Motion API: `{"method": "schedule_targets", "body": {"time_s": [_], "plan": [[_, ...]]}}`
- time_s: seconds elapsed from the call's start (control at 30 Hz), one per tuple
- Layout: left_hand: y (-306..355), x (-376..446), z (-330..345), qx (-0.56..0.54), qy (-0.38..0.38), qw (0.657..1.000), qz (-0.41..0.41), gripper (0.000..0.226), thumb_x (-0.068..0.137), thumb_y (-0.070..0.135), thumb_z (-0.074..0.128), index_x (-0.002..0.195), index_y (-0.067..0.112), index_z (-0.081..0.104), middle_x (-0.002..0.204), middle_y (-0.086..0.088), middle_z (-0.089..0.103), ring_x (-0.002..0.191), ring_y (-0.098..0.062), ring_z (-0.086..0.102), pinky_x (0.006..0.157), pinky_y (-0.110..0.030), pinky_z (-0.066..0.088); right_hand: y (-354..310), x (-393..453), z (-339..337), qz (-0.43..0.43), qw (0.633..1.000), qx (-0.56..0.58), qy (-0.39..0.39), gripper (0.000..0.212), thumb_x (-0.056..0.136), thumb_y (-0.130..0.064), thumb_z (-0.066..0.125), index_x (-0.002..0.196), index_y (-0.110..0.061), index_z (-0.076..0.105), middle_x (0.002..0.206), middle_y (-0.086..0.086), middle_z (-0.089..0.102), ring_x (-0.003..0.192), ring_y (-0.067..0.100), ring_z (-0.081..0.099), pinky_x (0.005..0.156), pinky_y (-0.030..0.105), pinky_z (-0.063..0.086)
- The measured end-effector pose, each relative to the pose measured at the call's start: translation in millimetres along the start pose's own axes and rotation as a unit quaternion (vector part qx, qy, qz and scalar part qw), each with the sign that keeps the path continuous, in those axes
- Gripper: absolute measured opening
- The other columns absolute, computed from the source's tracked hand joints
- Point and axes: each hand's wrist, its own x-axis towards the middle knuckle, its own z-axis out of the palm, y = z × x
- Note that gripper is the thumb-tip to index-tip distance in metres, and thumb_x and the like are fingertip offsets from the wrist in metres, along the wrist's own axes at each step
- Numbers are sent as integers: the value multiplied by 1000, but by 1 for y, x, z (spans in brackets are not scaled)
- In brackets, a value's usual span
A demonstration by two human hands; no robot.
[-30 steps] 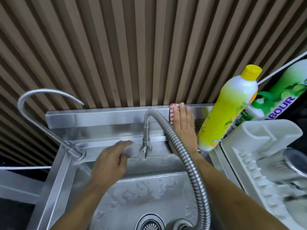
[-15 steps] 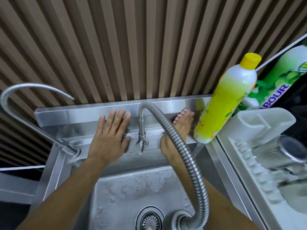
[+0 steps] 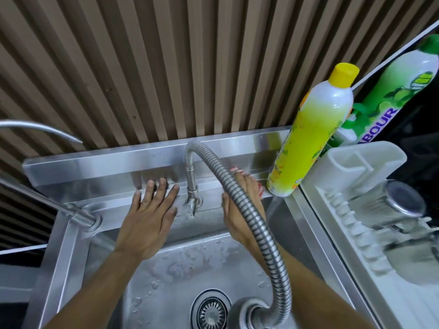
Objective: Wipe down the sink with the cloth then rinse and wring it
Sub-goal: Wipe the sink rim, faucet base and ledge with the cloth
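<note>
The steel sink (image 3: 78,252) fills the lower part of the head view, its basin wet around the drain (image 3: 211,312). My left hand (image 3: 148,219) lies flat with fingers spread on the back ledge, left of the tap base (image 3: 192,198). My right hand (image 3: 240,210) presses a red-and-white cloth (image 3: 260,189) onto the ledge right of the tap. Only small bits of the cloth show past my fingers. The flexible metal hose (image 3: 251,224) crosses in front of my right hand.
A yellow dish soap bottle (image 3: 313,143) stands on the ledge just right of the cloth, with a green bottle (image 3: 389,100) behind it. A white dish rack (image 3: 370,210) holding metal ware sits on the right. A second curved tap (image 3: 78,217) rises at the left corner.
My right hand slid the cloth down from the backsplash rim onto the ledge near the soap bottle. My left hand moved up from the basin edge and flattened on the ledge.
</note>
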Motion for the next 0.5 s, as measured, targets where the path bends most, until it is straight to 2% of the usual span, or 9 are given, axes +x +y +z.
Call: {"method": "schedule_targets", "body": {"time_s": [0.07,0.13,0.2,0.23,0.3,0.33,0.37,0.43,0.5], "plan": [[-1,-1,1,1,-5,1000,8,55,107,52,1,158,41,-17,170,6,-12,156,-18,-17,125,-40,-11,-19,0,-1,14,999,40,32,45,101,-20,51,142,-5,41,144,19,49,134,38,48,114,56,41],[2,-4,0,-2,-9,1000,4,54,108,51,5,159,42,-13,170,7,-5,158,-19,-8,125,-44,-3,-31,1,-5,-23,996,70,43,46,94,-17,64,137,-6,54,140,16,51,130,35,49,109,56,47],[7,-11,1,-11,-10,1000,-16,56,106,53,0,160,39,-9,170,8,-4,158,-17,-8,126,-47,2,-24,5,-12,-44,997,63,31,59,86,-12,76,139,-9,48,135,19,61,126,39,57,106,58,50],[10,-12,1,-25,-8,999,-27,57,105,54,-4,160,38,-7,170,9,-5,157,-16,-11,127,-48,2,-17,6,-15,-32,998,49,1,65,88,-13,75,143,-10,41,138,21,60,129,41,57,110,59,45],[17,-17,-1,-36,-3,998,-50,62,101,57,-11,160,37,-5,169,9,-8,156,-15,-14,127,-48,3,-9,4,-16,23,996,0,-83,69,97,-23,59,157,-12,27,158,21,40,146,42,37,124,55,23],[21,-18,0,-44,4,997,-61,64,100,58,-13,160,36,-3,169,7,-7,157,-16,-13,127,-48,4,-9,3,-15,54,992,-14,-109,70,99,-27,53,160,-11,24,163,21,31,151,41,28,127,53,15],[26,-18,0,-57,3,996,-71,67,99,60,-14,160,34,-3,170,6,-5,157,-18,-10,127,-49,5,-11,2,-12,65,991,-30,-114,70,99,-30,52,160,-9,26,163,22,31,152,42,27,127,54,15],[32,-19,-1,-64,0,994,-91,71,95,60,-19,158,31,-6,169,4,-7,157,-20,-7,127,-49,6,-21,1,-10,58,994,-23,-92,70,95,-30,63,154,-5,36,153,25,47,142,44,44,120,58,31],[39,-22,0,-71,0,992,-108,67,94,57,-21,156,31,-15,169,3,-13,157,-21,-9,127,-48,4,-24,0,-9,8,998,4,-55,70,90,-27,72,146,-6,36,140,23,60,130,44,57,109,60,45]]}}
